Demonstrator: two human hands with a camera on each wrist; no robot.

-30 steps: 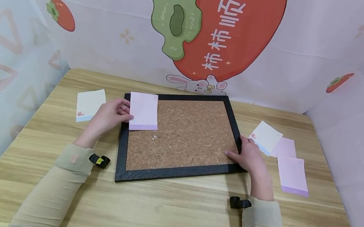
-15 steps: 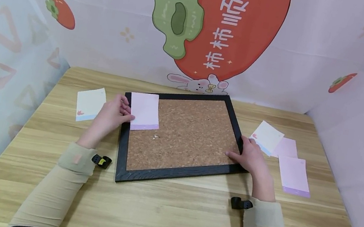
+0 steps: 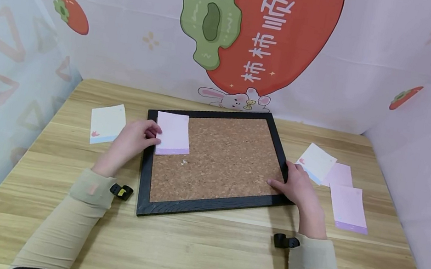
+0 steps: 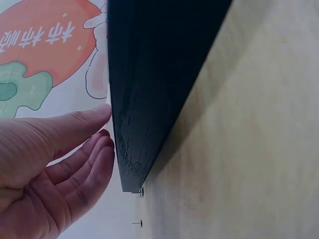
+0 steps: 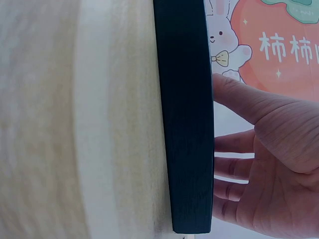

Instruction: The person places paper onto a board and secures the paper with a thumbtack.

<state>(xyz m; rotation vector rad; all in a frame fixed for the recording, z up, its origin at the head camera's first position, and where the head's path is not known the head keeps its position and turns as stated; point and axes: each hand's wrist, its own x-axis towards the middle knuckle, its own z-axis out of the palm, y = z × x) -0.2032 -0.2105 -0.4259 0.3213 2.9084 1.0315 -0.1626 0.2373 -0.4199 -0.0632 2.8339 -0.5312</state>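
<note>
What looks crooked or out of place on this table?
The cork board lies turned against the table edges. A small pale speck sits on the cork below the pink note. Nothing is spilled.

The left hand (image 4: 45, 169) fills the lower left, fingers (image 4: 89, 149) straight and close together, tips just beside the black frame's edge (image 4: 149, 89); the frame lies on the pale wooden table (image 4: 249, 149); a red-and-green cartoon backdrop (image 4: 40, 45) shows behind.
</note>
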